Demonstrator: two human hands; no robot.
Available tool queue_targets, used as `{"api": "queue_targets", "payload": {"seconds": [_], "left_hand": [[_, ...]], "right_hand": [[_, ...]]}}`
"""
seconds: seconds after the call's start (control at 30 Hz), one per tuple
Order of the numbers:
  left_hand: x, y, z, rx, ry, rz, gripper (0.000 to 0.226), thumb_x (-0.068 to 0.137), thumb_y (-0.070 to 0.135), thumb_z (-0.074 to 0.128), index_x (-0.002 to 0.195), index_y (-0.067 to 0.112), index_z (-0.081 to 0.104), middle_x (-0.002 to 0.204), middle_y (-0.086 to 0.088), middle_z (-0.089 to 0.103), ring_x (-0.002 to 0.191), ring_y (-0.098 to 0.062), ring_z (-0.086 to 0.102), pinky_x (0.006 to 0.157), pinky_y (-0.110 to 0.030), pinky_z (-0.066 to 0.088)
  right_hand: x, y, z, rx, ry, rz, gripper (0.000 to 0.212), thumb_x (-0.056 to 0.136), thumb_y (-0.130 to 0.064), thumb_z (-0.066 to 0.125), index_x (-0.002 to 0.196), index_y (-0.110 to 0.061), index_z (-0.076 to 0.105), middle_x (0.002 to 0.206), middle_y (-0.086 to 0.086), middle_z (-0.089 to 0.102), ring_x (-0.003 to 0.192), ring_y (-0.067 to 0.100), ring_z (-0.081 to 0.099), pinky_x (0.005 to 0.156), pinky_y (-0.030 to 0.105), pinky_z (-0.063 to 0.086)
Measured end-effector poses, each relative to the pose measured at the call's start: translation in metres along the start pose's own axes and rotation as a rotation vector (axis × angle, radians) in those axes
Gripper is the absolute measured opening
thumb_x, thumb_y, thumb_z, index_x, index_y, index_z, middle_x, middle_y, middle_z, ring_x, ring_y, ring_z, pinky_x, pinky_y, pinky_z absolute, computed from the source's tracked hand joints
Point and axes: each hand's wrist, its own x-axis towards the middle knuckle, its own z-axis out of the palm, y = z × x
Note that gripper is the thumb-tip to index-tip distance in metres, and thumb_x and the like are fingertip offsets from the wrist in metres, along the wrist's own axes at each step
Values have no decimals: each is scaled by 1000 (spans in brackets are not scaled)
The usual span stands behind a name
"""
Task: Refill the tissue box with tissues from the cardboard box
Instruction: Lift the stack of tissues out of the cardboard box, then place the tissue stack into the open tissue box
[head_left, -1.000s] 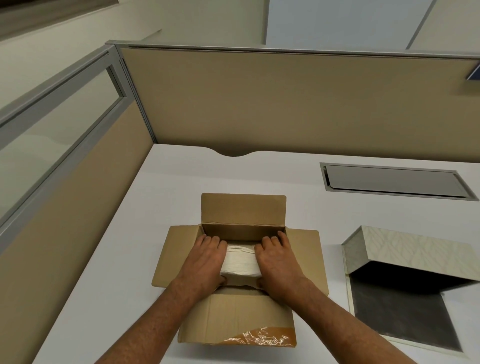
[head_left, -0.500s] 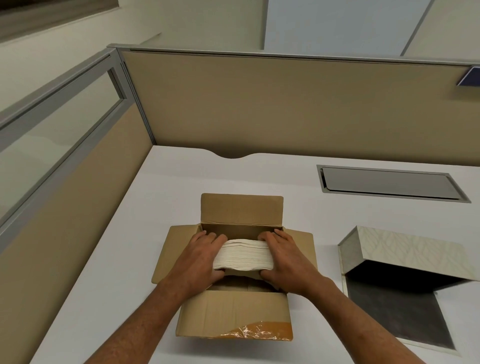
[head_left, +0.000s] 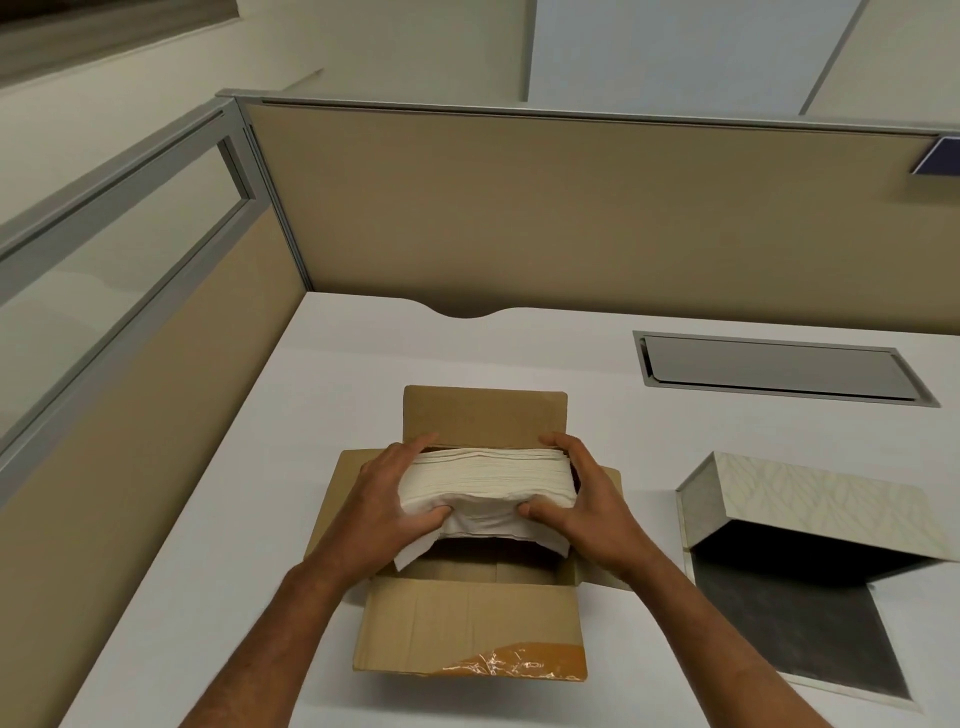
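A: From the head camera, what are the hands doing?

B: The left hand (head_left: 387, 506) and the right hand (head_left: 587, 501) are pressed in on the two ends of a stack of tissues (head_left: 488, 475), fingers curled over the far edge and thumbs pushed in underneath at the near side

A: And where is the stack?

B: Above the open cardboard box (head_left: 467, 623), gripped between both palms. A loose sheet droops from the bottom left corner over the box opening. Whether the underside touches anything inside I cannot tell

A: How does the box lie?

B: On the white table (head_left: 234, 493), all flaps folded out; the near flap carries a strip of brown tape (head_left: 514, 662) along its edge

A: The tissue box?

B: The tissue box (head_left: 810, 525) sits to the right of the cardboard box, near it but not touching, its pale patterned lid raised and tilted and the dark inside showing

A: Anything else on that table?

B: A grey metal hatch (head_left: 774, 366) set into the top further back on the right, and beige partition walls (head_left: 519, 218) along the back and left
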Motion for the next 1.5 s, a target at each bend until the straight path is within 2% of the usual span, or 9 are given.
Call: {"api": "queue_targets", "payload": {"seconds": [0.13, 0.33, 0.63, 0.8, 0.93, 1.1, 1.2, 1.33, 1.5], "left_hand": [[4, 10, -8, -150, 73, -50, 82, 73, 40, 83, 139, 51, 36, 135, 23, 48, 121, 7, 46, 92, -9, 41], [14, 36, -15, -324, 216, -111, 83, 72, 40, 82, 142, 44, 38, 137, 5, 51, 118, -14, 53, 89, -22, 52], [13, 147, 37, -543, 138, -197, 74, 64, 55, 75, 131, 50, 45, 110, 31, 51, 100, 1, 54, 63, -8, 50], [11, 146, 48, -682, 46, -382, 69, 74, 36, 83, 135, 34, 52, 125, 0, 63, 107, -20, 65, 80, -32, 59], [1, 152, 64, -733, 37, -432, 65, 74, 31, 84, 132, 28, 56, 109, 5, 68, 91, -18, 70, 56, -23, 56], [-5, 183, 112, -766, -24, -432, 68, 74, 30, 85, 134, 20, 53, 117, 1, 67, 103, -11, 69, 84, -29, 59], [-11, 209, 152, -782, -19, -399, 63, 77, 27, 83, 132, 22, 51, 104, 14, 62, 81, 18, 65, 62, -3, 49], [-20, 226, 197, -750, -22, -456, 73, 76, 47, 78, 138, 35, 42, 130, 0, 55, 105, -8, 60, 74, -23, 52], [-28, 229, 238, -743, -50, -540, 72, 84, 51, 69, 144, 40, 30, 136, -1, 51, 117, -22, 55, 90, -36, 47]], "right_hand": [[-2, -9, 0, 203, 70, 44, 70, 77, -34, 83, 133, -42, 42, 124, -22, 54, 106, -14, 54, 83, 11, 51], [-6, -35, -1, 330, 240, 35, 69, 81, -35, 79, 136, -42, 38, 104, -51, 52, 99, -20, 55, 69, 7, 51], [-80, -36, -104, 496, 387, 250, 76, 70, -51, 78, 135, -41, 41, 116, -19, 54, 101, 10, 59, 60, 16, 54], [-101, -20, -129, 599, 246, 433, 83, 67, -24, 88, 138, -28, 45, 121, 8, 66, 105, 30, 68, 88, 46, 59], [-119, -10, -140, 603, 267, 461, 92, 54, -23, 91, 135, -26, 49, 120, 13, 68, 103, 32, 69, 87, 44, 57], [-153, 12, -166, 646, 468, 467, 76, 69, -18, 85, 135, -27, 49, 118, 8, 67, 105, 30, 66, 84, 41, 54], [-174, 32, -188, 653, 605, 463, 71, 72, -20, 84, 134, -27, 50, 116, 1, 69, 105, 26, 67, 92, 46, 54], [-191, 59, -206, 665, 687, 490, 66, 77, -21, 81, 134, -27, 47, 119, 7, 68, 108, 28, 65, 95, 53, 52], [-199, 92, -219, 658, 713, 531, 66, 82, -21, 76, 136, -30, 41, 115, 4, 66, 101, 17, 62, 72, 30, 43]]}}
